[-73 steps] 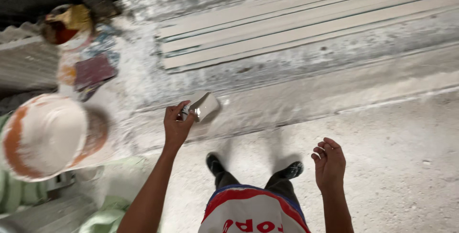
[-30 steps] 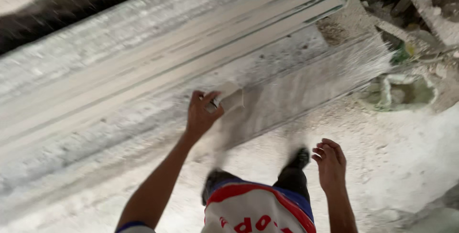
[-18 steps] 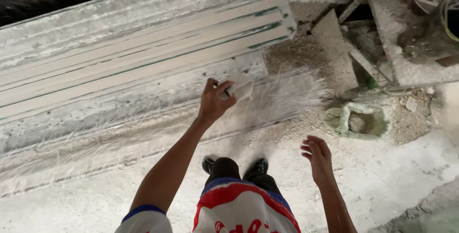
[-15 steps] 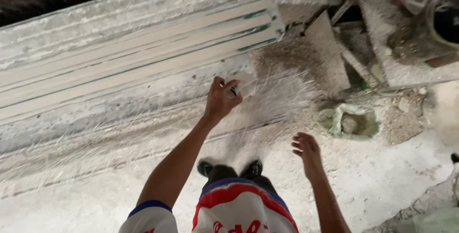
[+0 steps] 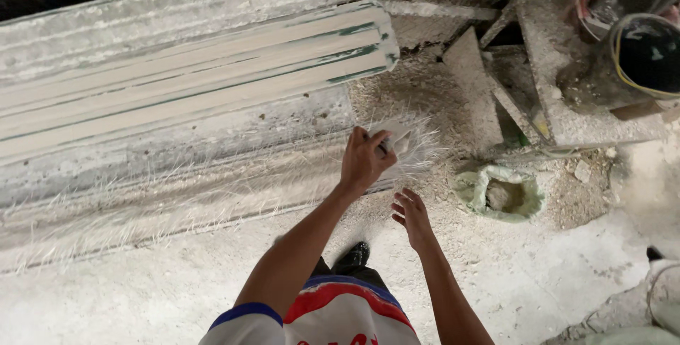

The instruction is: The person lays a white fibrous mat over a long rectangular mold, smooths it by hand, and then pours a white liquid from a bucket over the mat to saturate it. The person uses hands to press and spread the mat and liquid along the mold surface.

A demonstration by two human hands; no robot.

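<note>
**Scraper at the fibre-strewn end of a long plaster moulding**

1. Left hand (image 5: pixel 363 161): centre of frame, fingers curled shut around the handle of a flat-bladed scraper (image 5: pixel 394 138). The blade points up and right and lies on or just over the end of the moulding; whether it touches cannot be told.

2. Right hand (image 5: pixel 412 215): just below and right of the left hand, fingers loosely spread, holding nothing, hovering above the floor.

3. Plaster moulding (image 5: pixel 184 189): a long, pale cast running from the left edge to centre frame, its lower edge bristling with loose white fibres (image 5: pixel 425 148) that fan out at the end by the blade.

4. Ribbed mould (image 5: pixel 191 83): upper left to upper centre, lying parallel to and just above the cast, with green streaks along its grooves.

5. Green bag (image 5: pixel 499 193): right of the hands, open-mouthed, with rubble inside.

6. Concrete slabs (image 5: pixel 559 69): upper right, tilted debris; a dark bucket (image 5: pixel 648 54) stands beyond, another person's hand beside it.

7. Floor (image 5: pixel 531 281): dusty white, lower frame.

Step in hand, as judged: working the end of the cast with the blade, smoothing or trimming fibre. The next move calls for a flat, light blade angle, with the free hand ready to steady the stray strands.
</note>
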